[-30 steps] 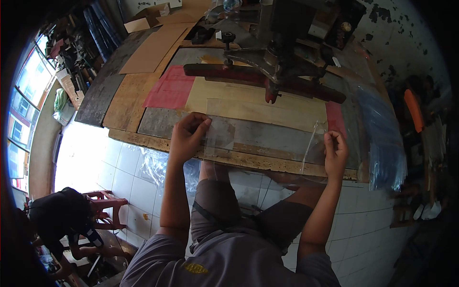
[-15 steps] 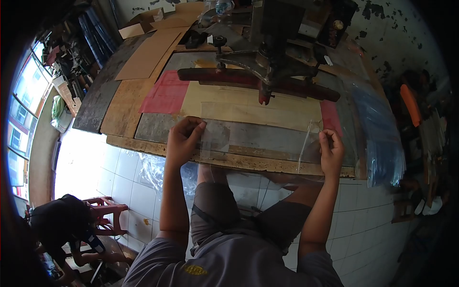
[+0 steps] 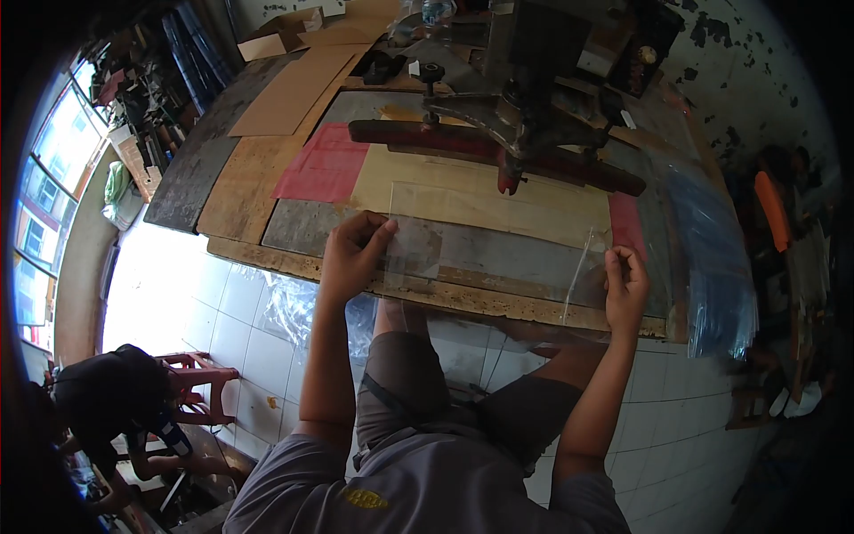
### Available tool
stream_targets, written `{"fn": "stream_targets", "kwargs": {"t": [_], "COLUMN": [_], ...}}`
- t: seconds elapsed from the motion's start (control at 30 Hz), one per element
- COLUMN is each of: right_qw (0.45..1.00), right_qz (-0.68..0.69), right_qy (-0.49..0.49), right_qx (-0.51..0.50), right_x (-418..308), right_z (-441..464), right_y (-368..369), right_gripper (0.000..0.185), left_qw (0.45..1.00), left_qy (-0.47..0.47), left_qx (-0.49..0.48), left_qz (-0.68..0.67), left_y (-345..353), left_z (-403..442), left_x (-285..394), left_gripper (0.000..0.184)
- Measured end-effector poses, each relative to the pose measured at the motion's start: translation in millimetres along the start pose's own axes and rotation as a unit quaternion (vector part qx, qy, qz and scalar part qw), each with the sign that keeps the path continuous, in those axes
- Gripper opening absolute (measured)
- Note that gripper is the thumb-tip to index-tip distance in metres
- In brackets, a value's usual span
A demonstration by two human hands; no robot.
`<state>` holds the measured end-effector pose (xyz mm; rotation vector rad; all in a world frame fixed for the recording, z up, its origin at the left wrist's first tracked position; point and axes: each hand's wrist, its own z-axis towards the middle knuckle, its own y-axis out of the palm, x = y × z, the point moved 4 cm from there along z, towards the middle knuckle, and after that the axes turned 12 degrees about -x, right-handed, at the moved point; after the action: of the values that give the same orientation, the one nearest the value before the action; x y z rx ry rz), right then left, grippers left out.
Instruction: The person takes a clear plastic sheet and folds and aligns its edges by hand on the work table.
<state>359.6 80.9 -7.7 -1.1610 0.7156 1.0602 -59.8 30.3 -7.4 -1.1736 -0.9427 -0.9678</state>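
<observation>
A clear plastic sheet is stretched between my two hands, over the front of the workbench. My left hand pinches its left edge between thumb and fingers. At the other end, my right hand pinches the right edge. The sheet's far part overlaps a yellowish strip lying on the bench, with red patches at either end of that strip. Above the strip hangs a long dark-red press bar on a metal bracket. The sheet's near edge is hard to make out.
A stack of clear bluish plastic sheets hangs over the bench's right side. Cardboard lies at the back left. Crumpled clear plastic is below the front edge. Another person bends beside a red stool at lower left.
The view has shifted slightly, so the bench appears further right. Both hands keep their pinch on the plastic sheet, whose left far corner now lies further over the yellowish strip.
</observation>
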Motion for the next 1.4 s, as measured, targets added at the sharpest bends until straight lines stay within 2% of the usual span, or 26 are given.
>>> {"fn": "stream_targets", "kwargs": {"t": [0.53,0.63,0.7,0.73,0.83,0.93,1.03,1.13,1.17,1.23,1.33,1.4], "right_qw": [1.000,1.000,1.000,0.999,1.000,0.999,0.999,0.993,0.992,0.989,0.987,0.980], "right_qz": [-0.005,-0.001,-0.011,-0.014,0.008,0.001,-0.002,-0.017,-0.020,-0.026,-0.045,-0.084], "right_qy": [-0.001,0.000,-0.019,-0.029,-0.011,-0.051,-0.050,-0.111,-0.122,-0.143,-0.141,-0.163], "right_qx": [-0.009,-0.014,-0.013,-0.012,-0.016,-0.004,0.011,0.021,0.027,0.040,0.055,0.072], "right_x": [1,2,8,7,3,0,-14,-35,-44,-63,-80,-86], "right_z": [0,0,1,2,0,0,-10,-32,-40,-58,-83,-94], "right_y": [-1,-2,-1,-1,-2,-2,0,12,15,21,27,32], "right_gripper": [0.020,0.020,0.020,0.020,0.019,0.019,0.017,0.017,0.016,0.014,0.010,0.009], "left_qw": [0.999,0.998,0.997,0.996,0.967,0.931,0.947,0.963,0.969,0.979,0.975,0.967], "left_qy": [0.019,0.028,0.061,0.079,0.181,0.238,0.263,0.201,0.175,0.123,0.080,0.056], "left_qx": [-0.007,-0.017,0.019,0.037,0.118,0.155,0.086,-0.120,-0.135,-0.143,-0.179,-0.191], "left_qz": [-0.039,-0.054,-0.039,-0.031,0.136,0.228,0.161,0.132,0.113,0.083,-0.100,-0.158], "left_y": [2,2,5,6,5,17,67,130,143,155,164,166], "left_z": [2,2,0,0,-5,-22,-51,-80,-88,-97,-102,-105], "left_x": [-5,0,10,16,32,49,61,75,75,76,65,62], "left_gripper": [0.018,0.023,0.028,0.031,0.034,0.034,0.022,0.026,0.037,0.038,0.037,0.033]}}
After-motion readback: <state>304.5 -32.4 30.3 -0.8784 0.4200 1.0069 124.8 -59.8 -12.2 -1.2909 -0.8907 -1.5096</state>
